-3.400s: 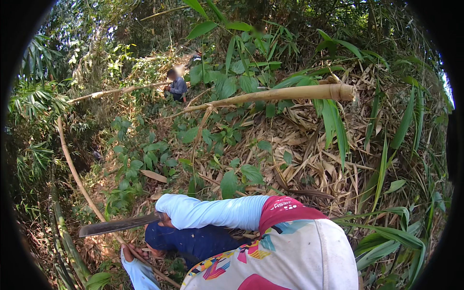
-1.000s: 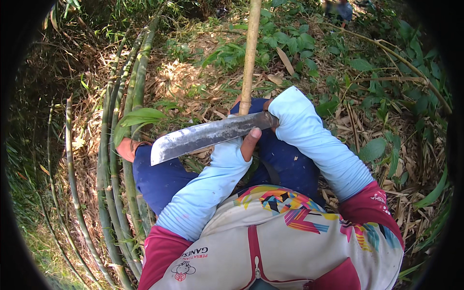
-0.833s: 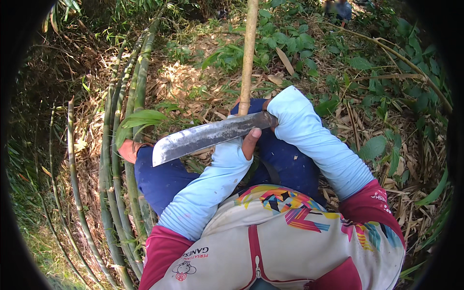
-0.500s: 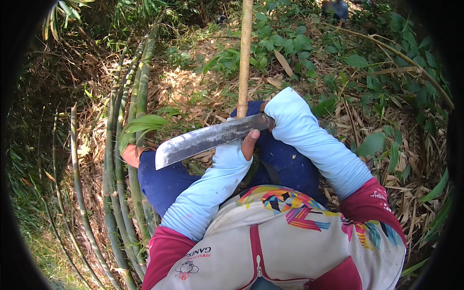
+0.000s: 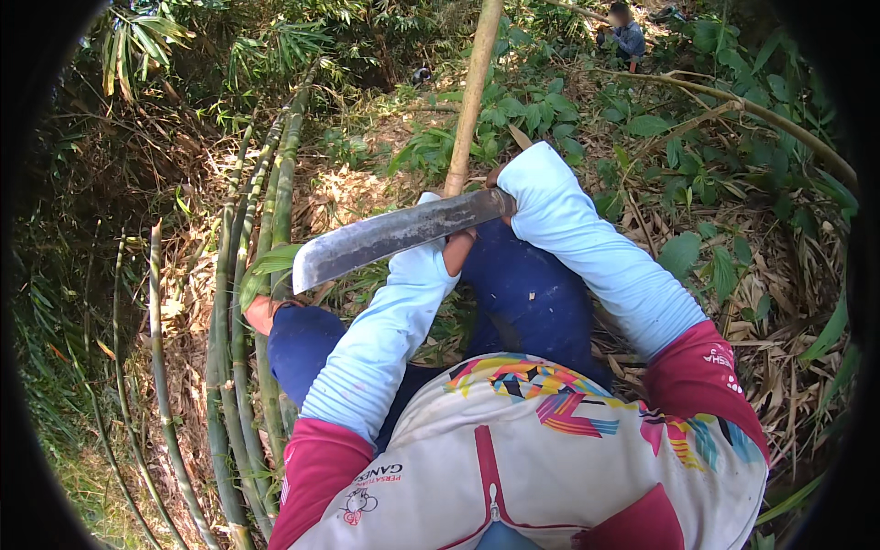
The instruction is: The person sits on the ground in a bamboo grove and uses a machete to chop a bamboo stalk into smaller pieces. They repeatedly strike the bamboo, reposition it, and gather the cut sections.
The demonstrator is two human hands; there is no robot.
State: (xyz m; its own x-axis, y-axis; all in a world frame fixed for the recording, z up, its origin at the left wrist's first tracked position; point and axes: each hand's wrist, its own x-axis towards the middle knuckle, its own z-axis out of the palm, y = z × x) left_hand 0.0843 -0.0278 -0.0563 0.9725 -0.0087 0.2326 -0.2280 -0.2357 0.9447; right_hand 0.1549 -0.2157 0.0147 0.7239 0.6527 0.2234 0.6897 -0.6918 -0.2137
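Observation:
A machete [image 5: 394,236] with a broad, dark, worn blade lies across the middle of the view, its pale tip to the left. My right hand [image 5: 498,176] is closed round its handle, mostly hidden by the light blue sleeve. Under the blade is my left hand [image 5: 457,250], with only a part of it showing. It appears closed on the lower end of a straight tan bamboo pole [image 5: 471,101], which slants up and away; the blade covers the grip. Blue-trousered legs [image 5: 527,284] are bent below both hands.
Several green bamboo stems [image 5: 234,357] arch along the left, beside thinner cut stalks [image 5: 163,367]. Dry leaf litter [image 5: 353,197] and leafy plants [image 5: 522,115] cover the ground. A bare branch [image 5: 779,119] crosses the upper right. Another person [image 5: 627,37] sits far off at the top.
The pole's upper end now leans further right. My left hand has shifted up and left under the blade, its thumb less visible. The machete has risen slightly; more background shows at the top.

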